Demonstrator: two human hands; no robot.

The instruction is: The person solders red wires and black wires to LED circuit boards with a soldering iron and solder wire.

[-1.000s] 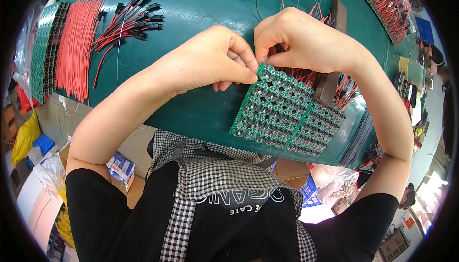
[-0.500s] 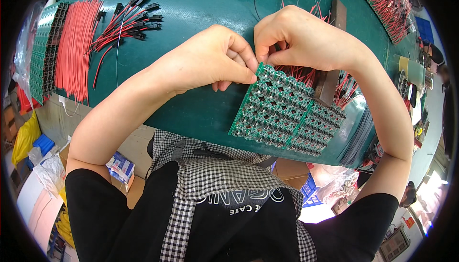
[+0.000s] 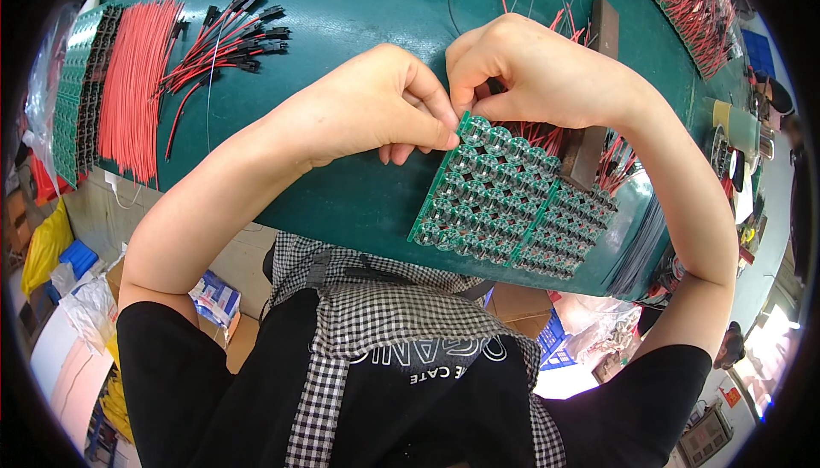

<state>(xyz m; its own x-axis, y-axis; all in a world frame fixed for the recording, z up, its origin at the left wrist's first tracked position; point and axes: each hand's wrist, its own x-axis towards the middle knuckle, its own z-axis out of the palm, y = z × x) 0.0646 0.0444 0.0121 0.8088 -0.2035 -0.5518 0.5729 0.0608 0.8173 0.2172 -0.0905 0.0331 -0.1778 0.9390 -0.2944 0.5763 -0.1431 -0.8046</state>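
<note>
We've got the green circuit panel (image 3: 487, 195) lying on the green surface (image 3: 342, 7) in front of us, right of centre, rows of clear domed parts facing up. Our left hand (image 3: 418, 118) is at its upper-left corner, grip closed to a narrow pinch on the edge. Our right hand (image 3: 512, 75) is bent over just beside that corner, thumb and index close together; tips are partly hidden, so we can't tell if that grip has anything. Brown bar (image 3: 585, 159) sits across the panel's far right part, red wires (image 3: 542, 137) next to it. Off left: red wire bundle (image 3: 132, 84), black-ended leads (image 3: 256, 41) beside it, more green boards (image 3: 73, 92) at the far left. Dark wires (image 3: 641, 242) lie right of the panel.
</note>
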